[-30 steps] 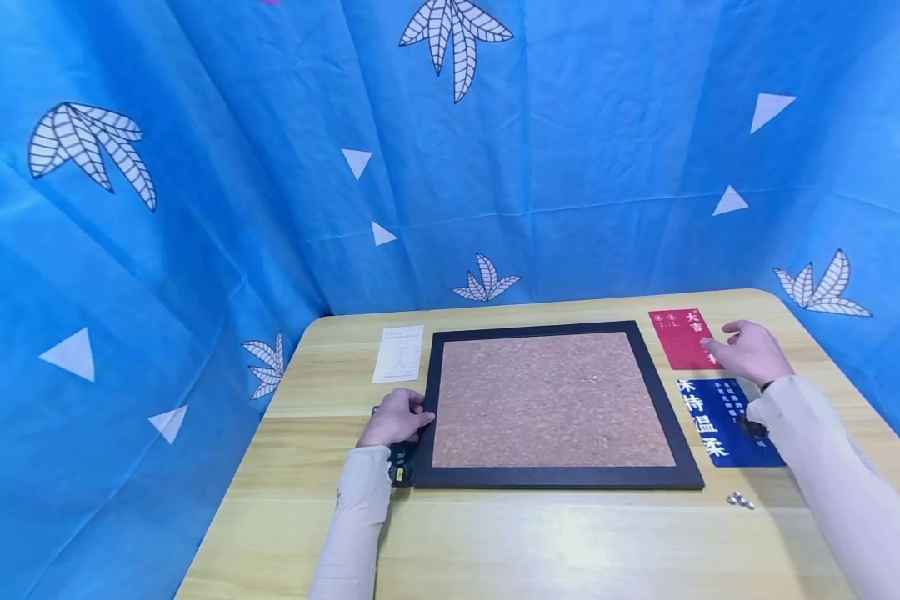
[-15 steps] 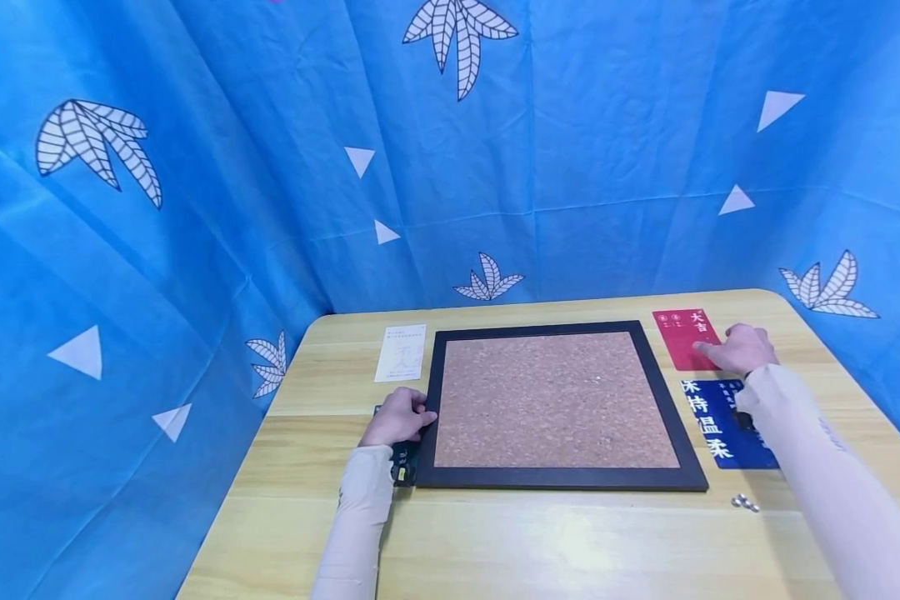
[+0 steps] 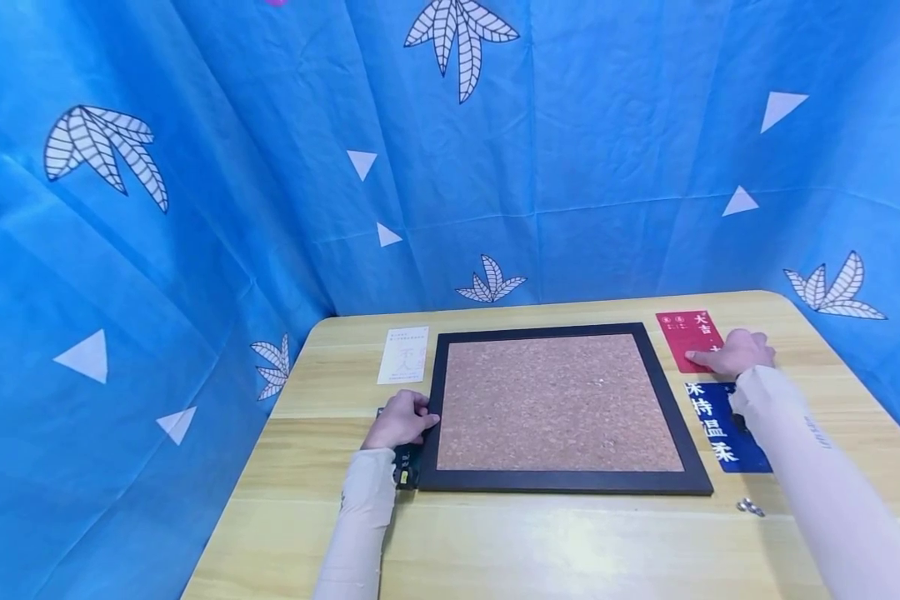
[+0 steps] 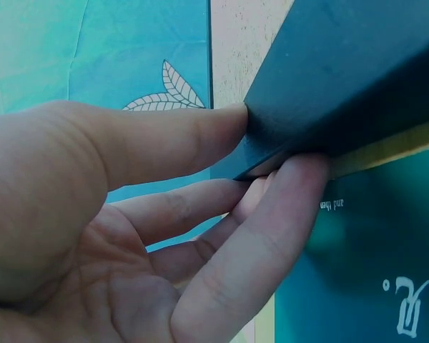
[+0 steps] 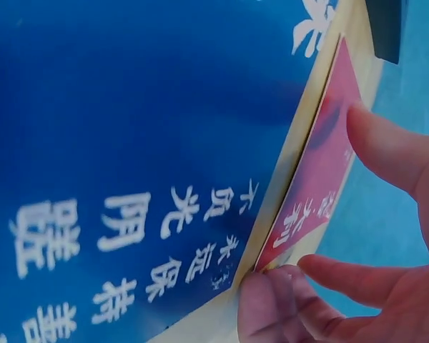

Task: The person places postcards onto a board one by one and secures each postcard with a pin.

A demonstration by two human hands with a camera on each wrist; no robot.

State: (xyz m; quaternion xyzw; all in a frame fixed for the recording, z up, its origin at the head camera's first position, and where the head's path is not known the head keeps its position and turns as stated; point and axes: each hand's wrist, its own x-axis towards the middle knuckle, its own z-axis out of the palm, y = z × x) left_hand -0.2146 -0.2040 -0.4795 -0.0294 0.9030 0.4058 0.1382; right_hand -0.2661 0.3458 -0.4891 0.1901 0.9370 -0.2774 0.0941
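Observation:
A cork board in a black frame lies flat on the table. My left hand pinches the frame's left side, thumb on one face and fingers against the other in the left wrist view. Under that wrist lies a dark green card with white characters. My right hand is over the red card at the back right. Its thumb touches the card, and in the right wrist view its fingertips meet the card's opposite end. A blue card lies below the right wrist, partly covered by the sleeve.
A white card lies at the back left of the wooden table. Several small silver pieces sit near the frame's front right corner. A blue patterned curtain hangs behind and beside the table.
My right hand has moved slightly left and down over the red card, bringing its thumb onto the card. My left hand stays on the frame's side.

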